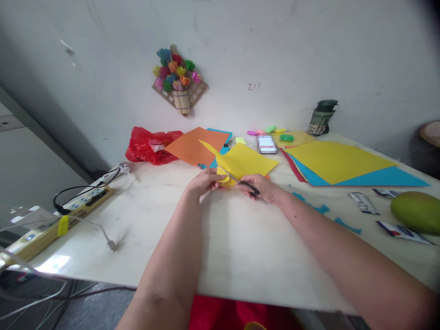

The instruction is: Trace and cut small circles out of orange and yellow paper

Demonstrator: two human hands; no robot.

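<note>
My left hand [205,181] pinches the edge of a yellow sheet of paper [252,159] near the middle of the table. In my right hand [259,185] are scissors with black handles [250,187]. Their blades reach left into the yellow paper, beside my left fingers, and a curved strip of it hangs at the cut. One flap of the sheet stands up to the left. Behind it lie an orange sheet [194,145] and a blue sheet [225,136]. Blue paper scraps [314,205] are scattered by my right forearm.
A power strip [82,201] with cables runs along the left edge. At the back are a red plastic bag [149,145], a phone [267,144], highlighters [286,137] and a dark green bottle [322,118]. Stacked coloured paper [340,158], small packets [364,203] and a mango [417,211] lie right.
</note>
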